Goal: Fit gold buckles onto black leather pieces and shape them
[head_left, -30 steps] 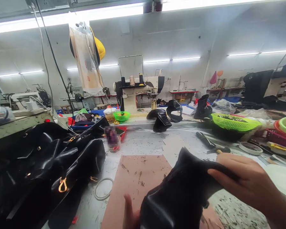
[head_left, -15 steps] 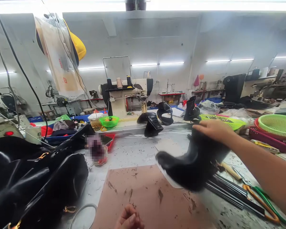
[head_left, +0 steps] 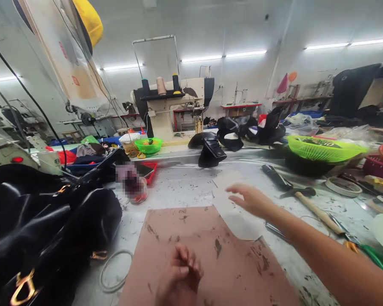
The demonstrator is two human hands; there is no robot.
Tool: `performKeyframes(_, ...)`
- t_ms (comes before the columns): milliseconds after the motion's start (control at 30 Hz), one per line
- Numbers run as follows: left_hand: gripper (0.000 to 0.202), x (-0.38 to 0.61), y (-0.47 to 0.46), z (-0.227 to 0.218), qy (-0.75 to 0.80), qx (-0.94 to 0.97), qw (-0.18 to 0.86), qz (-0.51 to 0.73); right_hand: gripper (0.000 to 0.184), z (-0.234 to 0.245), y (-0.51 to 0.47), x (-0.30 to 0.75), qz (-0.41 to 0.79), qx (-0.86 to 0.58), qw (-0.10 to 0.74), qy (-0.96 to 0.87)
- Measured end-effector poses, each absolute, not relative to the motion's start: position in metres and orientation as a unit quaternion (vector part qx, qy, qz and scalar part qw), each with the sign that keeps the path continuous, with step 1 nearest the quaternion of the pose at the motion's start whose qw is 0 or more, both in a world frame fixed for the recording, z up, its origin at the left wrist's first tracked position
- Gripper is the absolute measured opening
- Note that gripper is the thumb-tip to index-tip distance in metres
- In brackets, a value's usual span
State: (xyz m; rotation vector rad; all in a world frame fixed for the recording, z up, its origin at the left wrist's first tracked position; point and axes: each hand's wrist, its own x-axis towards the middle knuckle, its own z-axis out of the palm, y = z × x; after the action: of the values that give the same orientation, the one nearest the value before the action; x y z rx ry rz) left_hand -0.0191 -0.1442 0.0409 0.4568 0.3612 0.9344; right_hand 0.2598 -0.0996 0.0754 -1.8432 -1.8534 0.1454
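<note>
My right hand (head_left: 252, 200) stretches out over the bench with its fingers apart and nothing in it, above a pale paper pattern piece (head_left: 236, 212). My left hand (head_left: 180, 278) rests at the bottom edge on the brown cutting mat (head_left: 210, 250), fingers curled in, nothing visible in them. Several black boot uppers (head_left: 264, 127) lie at the far side of the bench, one of them (head_left: 210, 153) nearer the middle.
A heap of black leather bags with gold buckles (head_left: 44, 229) fills the left. A hammer (head_left: 309, 204), scissors (head_left: 367, 250), a green basket (head_left: 325, 148) and tape rolls (head_left: 343, 186) lie at the right. A sewing machine (head_left: 175, 106) stands behind.
My right hand carried the black boot upper away from me toward the far side, let it go, and now hangs open. My left hand has curled shut on the mat.
</note>
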Motion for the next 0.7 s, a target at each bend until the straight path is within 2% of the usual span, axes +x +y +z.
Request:
performKeyframes(67,0.016,-0.016,-0.151,0.053,0.148,0.201,0.855,0.454,0.019,0.058,-0.136,0.220,0.089,-0.624,0.269,-0.728)
performKeyframes(233,0.013,-0.010,-0.169,0.066,0.123,0.185,0.860,0.459,0.012,0.056,-0.202,0.165,0.114,-0.500,0.440,-0.737)
performKeyframes(367,0.015,-0.011,-0.180,0.070,0.113,0.194,0.860,0.458,0.010,0.064,-0.221,0.145,0.124,-0.479,0.520,-0.696)
performKeyframes(700,0.021,-0.015,-0.201,0.067,0.155,0.252,0.859,0.417,0.014,0.079,-0.233,0.112,0.161,-0.409,0.611,-0.659)
